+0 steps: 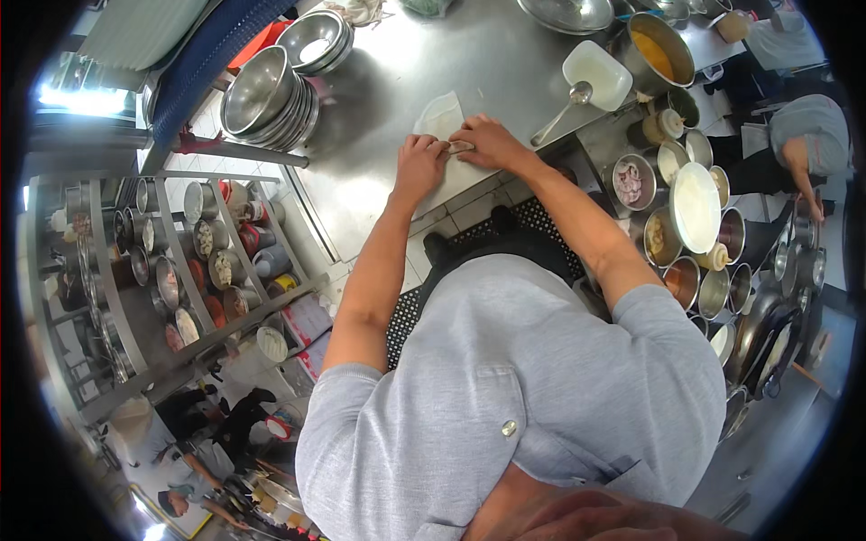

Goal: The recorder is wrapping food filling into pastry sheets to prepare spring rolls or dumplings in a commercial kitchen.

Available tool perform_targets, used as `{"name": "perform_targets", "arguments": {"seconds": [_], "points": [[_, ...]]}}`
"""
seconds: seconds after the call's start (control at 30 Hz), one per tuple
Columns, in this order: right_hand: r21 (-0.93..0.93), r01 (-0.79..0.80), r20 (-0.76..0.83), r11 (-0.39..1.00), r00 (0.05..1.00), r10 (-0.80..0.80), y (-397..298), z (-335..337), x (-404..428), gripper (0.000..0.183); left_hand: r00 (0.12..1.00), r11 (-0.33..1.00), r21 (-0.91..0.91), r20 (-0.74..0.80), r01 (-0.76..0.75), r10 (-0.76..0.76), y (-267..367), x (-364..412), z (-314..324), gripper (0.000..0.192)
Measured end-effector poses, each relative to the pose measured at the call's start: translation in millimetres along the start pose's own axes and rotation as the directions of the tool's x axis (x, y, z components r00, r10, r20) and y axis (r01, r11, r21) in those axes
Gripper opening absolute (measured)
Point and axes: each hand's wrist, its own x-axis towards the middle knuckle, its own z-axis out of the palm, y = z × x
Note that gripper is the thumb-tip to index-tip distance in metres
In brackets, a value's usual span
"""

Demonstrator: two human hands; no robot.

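Observation:
A thin pale wrapper sheet (438,116) lies on the stainless steel table (379,182) in front of me. Its near end is gathered into a small roll (461,147) close to the table's edge. My left hand (422,162) grips the left end of this roll with its fingertips. From the other side, my right hand (492,143) curls its fingers over the right end. Whatever is inside the roll is hidden.
Stacked steel bowls (270,101) stand at the table's left. To the right are a metal spoon (561,111), a white tub (599,74) of pale liquid and a pot of orange liquid (653,51). Several ingredient containers (634,181) crowd the right side. Co-workers (808,132) stand nearby.

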Motion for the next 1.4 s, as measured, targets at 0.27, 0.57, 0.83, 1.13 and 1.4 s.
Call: {"name": "perform_targets", "arguments": {"seconds": [0.27, 0.57, 0.83, 1.13, 1.4], "points": [[-0.041, 0.009, 0.029, 0.999, 1.0, -0.008, -11.1, -3.5, -0.8, 0.023, 0.991, 0.997, -0.031, 0.118, 0.064, -0.06, -4.3, 0.4, -7.3, 0.023], [-0.032, -0.089, 0.055, 0.995, 0.994, 0.091, -4.8, 0.3, 14.7, 0.022, 0.998, 1.0, 0.026, 0.068, 0.016, -0.018, -1.9, 10.1, -8.7, 0.025], [-0.047, -0.065, 0.019, 0.997, 0.998, 0.066, -10.7, 0.5, 10.8, 0.021, 0.999, 0.999, 0.023, 0.012, -0.03, 0.03, -12.9, 5.1, -1.3, 0.027], [-0.107, -0.071, 0.009, 0.992, 0.997, 0.072, -14.4, -1.4, 9.5, 0.022, 1.0, 1.0, 0.011, -0.008, 0.016, -0.016, -7.5, 9.2, 2.8, 0.023], [-0.282, -0.077, -0.052, 0.956, 0.997, 0.065, -21.9, 7.9, -1.3, 0.011, 0.992, 0.995, 0.041, 0.083, -0.096, 0.093, -6.3, 8.3, 1.1, 0.026]]}}
